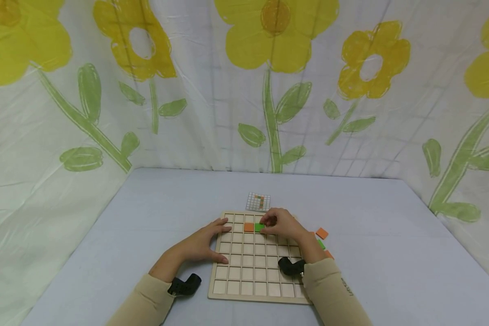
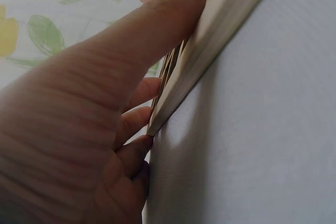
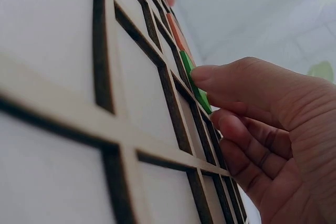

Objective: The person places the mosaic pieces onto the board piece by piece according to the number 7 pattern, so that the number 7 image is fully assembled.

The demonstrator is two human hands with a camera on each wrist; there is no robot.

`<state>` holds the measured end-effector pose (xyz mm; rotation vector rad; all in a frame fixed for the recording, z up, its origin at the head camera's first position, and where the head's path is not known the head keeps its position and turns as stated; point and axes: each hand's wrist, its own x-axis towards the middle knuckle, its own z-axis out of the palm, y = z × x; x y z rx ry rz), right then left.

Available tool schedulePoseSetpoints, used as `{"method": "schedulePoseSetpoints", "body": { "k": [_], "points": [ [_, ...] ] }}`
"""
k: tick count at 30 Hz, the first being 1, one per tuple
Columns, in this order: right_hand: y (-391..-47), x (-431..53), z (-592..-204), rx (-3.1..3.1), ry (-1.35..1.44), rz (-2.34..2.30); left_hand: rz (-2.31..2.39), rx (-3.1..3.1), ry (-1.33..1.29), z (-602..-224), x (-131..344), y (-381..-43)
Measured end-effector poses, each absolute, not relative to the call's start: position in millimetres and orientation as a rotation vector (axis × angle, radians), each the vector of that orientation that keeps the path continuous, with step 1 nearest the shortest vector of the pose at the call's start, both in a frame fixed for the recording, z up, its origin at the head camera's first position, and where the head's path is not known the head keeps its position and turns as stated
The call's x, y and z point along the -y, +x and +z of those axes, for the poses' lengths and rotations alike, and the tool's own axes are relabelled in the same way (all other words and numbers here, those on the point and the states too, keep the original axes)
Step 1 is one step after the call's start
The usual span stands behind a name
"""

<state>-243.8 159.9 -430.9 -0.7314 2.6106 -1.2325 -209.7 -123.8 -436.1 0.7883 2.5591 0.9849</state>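
Note:
A wooden grid board (image 1: 247, 274) lies on the table. In its second row from the far edge sits an orange square tile (image 1: 249, 227), and directly right of it is a green square tile (image 1: 258, 227). My right hand (image 1: 284, 225) pinches the green tile at its right side; in the right wrist view the thumb lies on the green tile (image 3: 195, 85), which tilts slightly at its cell. Spread along the board's left edge, my left hand (image 1: 201, 243) rests with fingertips and thumb on the frame. The left wrist view shows the board's side edge (image 2: 184, 74) beside that hand.
Beyond the board lies a small pattern card (image 1: 258, 202) printed with a coloured grid. Right of the board, partly behind the right forearm, are a loose orange tile (image 1: 322, 233), a green tile (image 1: 321, 244) and other orange pieces. A flowered curtain (image 1: 203, 104) hangs behind the table.

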Motion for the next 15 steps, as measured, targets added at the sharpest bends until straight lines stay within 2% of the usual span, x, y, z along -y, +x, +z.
{"method": "schedulePoseSetpoints", "body": {
  "k": [15],
  "points": [
    [-244.0, -159.9, -431.7, -2.622, -0.748, -1.219, 0.990, -2.562, 0.785, -436.5, 124.4, -209.3]
  ]
}}
